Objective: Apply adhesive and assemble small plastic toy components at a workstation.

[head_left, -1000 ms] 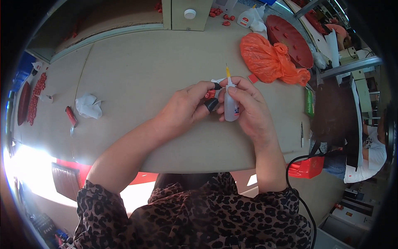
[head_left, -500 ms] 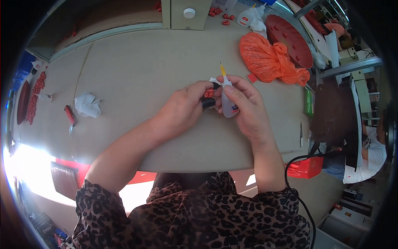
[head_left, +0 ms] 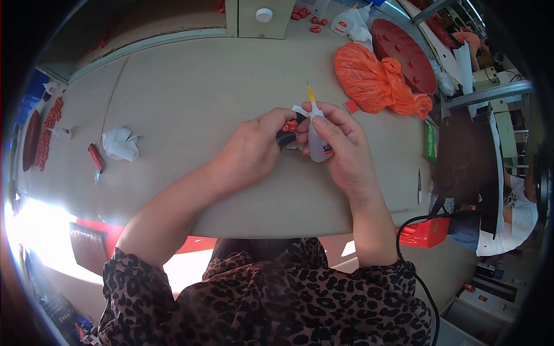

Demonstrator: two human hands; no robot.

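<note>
My left hand (head_left: 254,141), with black covers on its fingertips, is closed around a small red piece (head_left: 290,125) near the middle of the table. Close against it, my right hand (head_left: 346,138) grips a small translucent squeeze bottle (head_left: 318,143). The bottle stands nearly upright, and its yellow nozzle ends in a thin needle pointing away from me. A bit of white tissue (head_left: 298,108) shows behind the fingers; which hand holds it I cannot tell. The fingers partly hide the red piece, so its full shape does not show.
An orange plastic bag (head_left: 366,78) and a round red tray (head_left: 404,55) lie at the far right, beside a white bottle (head_left: 341,24). Tweezers (head_left: 419,187) rest at the right. Crumpled tissue (head_left: 120,143), a red-handled tool (head_left: 96,157) and a row of red pieces (head_left: 49,132) lie left.
The fingers of my left hand have shifted slightly around the red piece, which shows at a different angle. My right hand and the bottle have hardly moved.
</note>
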